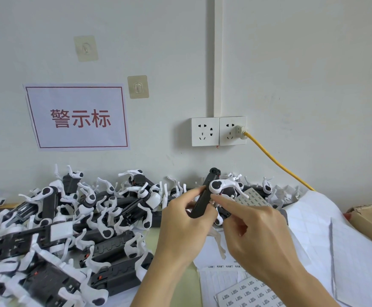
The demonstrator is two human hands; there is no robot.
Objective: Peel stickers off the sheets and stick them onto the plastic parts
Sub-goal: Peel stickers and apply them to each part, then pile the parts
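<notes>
The black-and-white plastic part (pixel 207 196) is held up above the middle of the counter (pixel 171 282), gripped round its dark body by the left hand (pixel 180 227). It looks light, stiff and smooth, best held by that bar. The right hand (pixel 253 231) has its fingers (pixel 222 201) curled against the part; whether they pinch a sticker cannot be told. Sticker sheets (pixel 249 292) lie at the near right edge, a heap of parts (pixel 70 229) at left.

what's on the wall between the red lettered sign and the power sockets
In the head view, a clear adhesive hook sits high between the sign and the sockets; below it the wall is bare.
</notes>
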